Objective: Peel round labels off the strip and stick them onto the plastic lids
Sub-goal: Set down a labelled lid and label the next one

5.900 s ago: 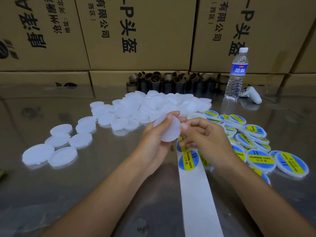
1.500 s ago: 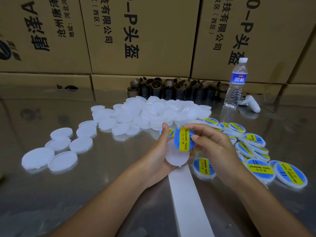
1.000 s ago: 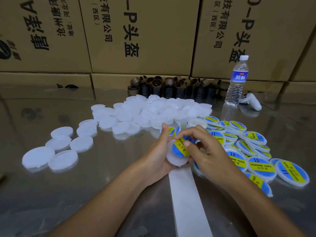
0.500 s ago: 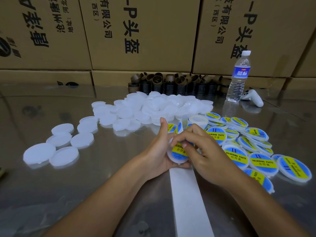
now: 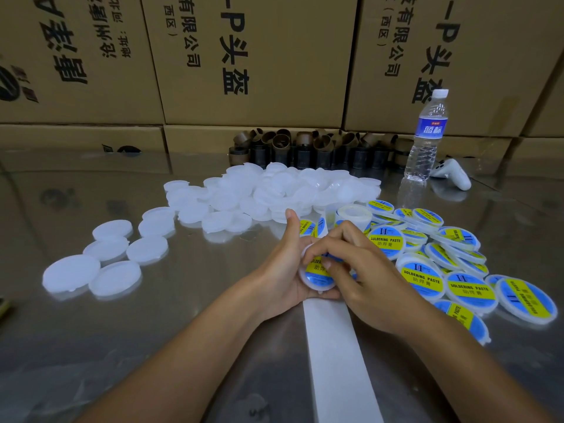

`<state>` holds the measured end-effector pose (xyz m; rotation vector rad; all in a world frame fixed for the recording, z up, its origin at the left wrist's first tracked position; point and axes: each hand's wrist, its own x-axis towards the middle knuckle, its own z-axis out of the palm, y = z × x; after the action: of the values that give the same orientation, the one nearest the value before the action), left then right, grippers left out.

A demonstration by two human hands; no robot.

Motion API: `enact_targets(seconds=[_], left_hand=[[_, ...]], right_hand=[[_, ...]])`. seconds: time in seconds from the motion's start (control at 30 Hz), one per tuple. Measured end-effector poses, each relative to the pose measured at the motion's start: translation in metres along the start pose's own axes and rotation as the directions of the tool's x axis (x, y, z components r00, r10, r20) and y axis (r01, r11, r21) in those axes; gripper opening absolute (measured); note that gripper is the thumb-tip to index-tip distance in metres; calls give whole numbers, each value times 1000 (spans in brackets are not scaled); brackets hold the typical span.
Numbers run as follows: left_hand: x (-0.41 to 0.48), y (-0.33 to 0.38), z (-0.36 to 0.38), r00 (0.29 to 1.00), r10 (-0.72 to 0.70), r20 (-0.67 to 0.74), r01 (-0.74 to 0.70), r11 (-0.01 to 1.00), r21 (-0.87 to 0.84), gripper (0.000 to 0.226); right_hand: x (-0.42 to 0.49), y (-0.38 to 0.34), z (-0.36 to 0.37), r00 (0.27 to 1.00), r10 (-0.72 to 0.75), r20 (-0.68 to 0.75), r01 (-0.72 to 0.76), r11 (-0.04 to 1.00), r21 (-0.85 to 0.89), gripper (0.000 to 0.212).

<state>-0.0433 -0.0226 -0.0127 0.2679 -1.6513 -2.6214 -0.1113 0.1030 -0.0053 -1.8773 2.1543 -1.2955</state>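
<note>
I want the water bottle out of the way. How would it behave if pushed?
Likely tippy: the water bottle stands tall and narrow. Its ribbed plastic probably flexes when squeezed. The glossy table may let it slide.

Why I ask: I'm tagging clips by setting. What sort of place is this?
Likely a packing workshop or warehouse: stacked cardboard cartons, a heap of blank lids, many labelled lids.

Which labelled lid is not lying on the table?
The lid held in the left hand, its label pressed by fingers of the right hand; the others lie piled on the table.
</note>
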Motion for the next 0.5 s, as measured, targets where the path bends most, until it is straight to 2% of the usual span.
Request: enact_targets(seconds=[0.3, 0.5], left_hand=[[1, -1, -1, 1000, -5, -31, 5, 1000, 9, 91], [1, 0, -1, 1000, -9, -26, 9, 1000, -30, 93]], right_hand=[[0, 0, -1, 1000, 18, -9, -19, 997, -78, 32], [0, 3, -1, 997, 24, -68, -34, 989, -141, 35]])
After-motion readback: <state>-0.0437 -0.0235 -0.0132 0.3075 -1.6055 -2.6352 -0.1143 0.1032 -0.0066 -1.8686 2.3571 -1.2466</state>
